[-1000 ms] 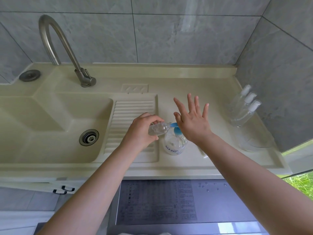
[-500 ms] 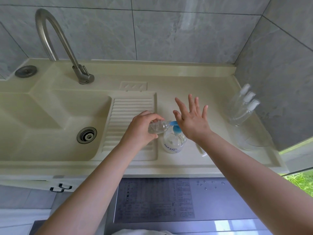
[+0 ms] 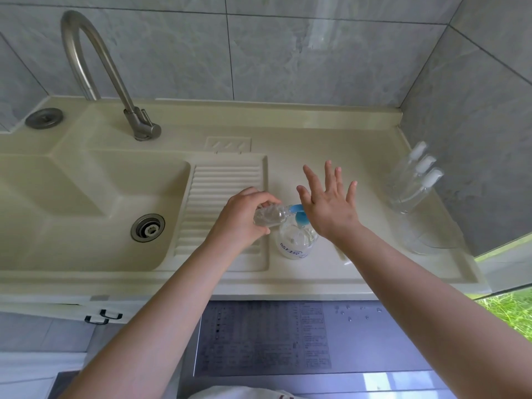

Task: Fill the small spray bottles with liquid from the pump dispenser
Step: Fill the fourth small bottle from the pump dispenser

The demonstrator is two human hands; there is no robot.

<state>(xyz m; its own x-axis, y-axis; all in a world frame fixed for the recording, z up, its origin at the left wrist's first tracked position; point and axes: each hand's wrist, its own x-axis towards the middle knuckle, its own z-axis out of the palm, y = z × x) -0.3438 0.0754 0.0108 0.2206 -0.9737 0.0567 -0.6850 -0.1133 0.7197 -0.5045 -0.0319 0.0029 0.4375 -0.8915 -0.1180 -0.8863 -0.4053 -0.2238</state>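
Sink (image 3: 86,203), cream, tap (image 3: 95,67) behind. Dispenser (image 3: 296,240) upright on the counter beside the washboard; right hand (image 3: 328,208) on its pump, fingers spread. Left hand (image 3: 244,220) grips a bottle (image 3: 269,217), tilted, mouth at the blue spout. Three capped bottles (image 3: 414,182) near the right wall.

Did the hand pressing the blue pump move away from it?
No. The right hand stays flat over the blue pump of the dispenser, same spot beside the ribbed washboard.
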